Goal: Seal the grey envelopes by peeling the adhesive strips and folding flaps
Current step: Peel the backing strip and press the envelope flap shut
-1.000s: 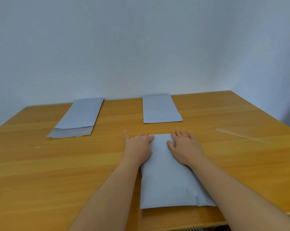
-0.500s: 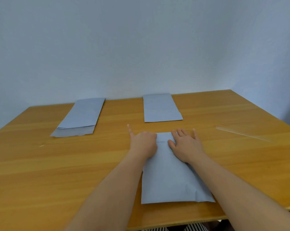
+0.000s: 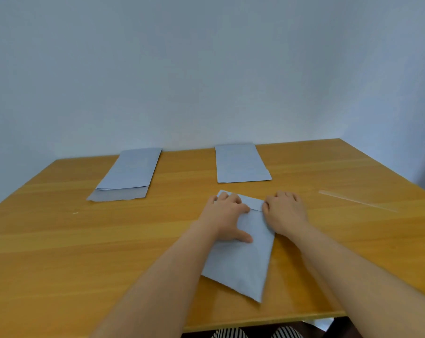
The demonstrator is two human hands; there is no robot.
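A grey envelope (image 3: 243, 259) lies in front of me on the wooden table (image 3: 84, 252), turned a little clockwise, its flap folded down at the far end. My left hand (image 3: 224, 218) rests flat on its upper left part, thumb spread across the paper. My right hand (image 3: 285, 212) presses on the flap's right end and the envelope's right edge. A small stack of grey envelopes (image 3: 127, 176) sits at the back left. One single grey envelope (image 3: 240, 163) lies at the back centre.
A peeled clear adhesive strip (image 3: 357, 203) lies on the table to the right of my right hand. The table's near edge runs just below the envelope, and striped clothing shows under it. A pale wall stands behind the table.
The envelope has slid away from me and turned slightly clockwise. Both hands moved with it; my left hand has spread flat over it and my right hand has shifted to its right edge.
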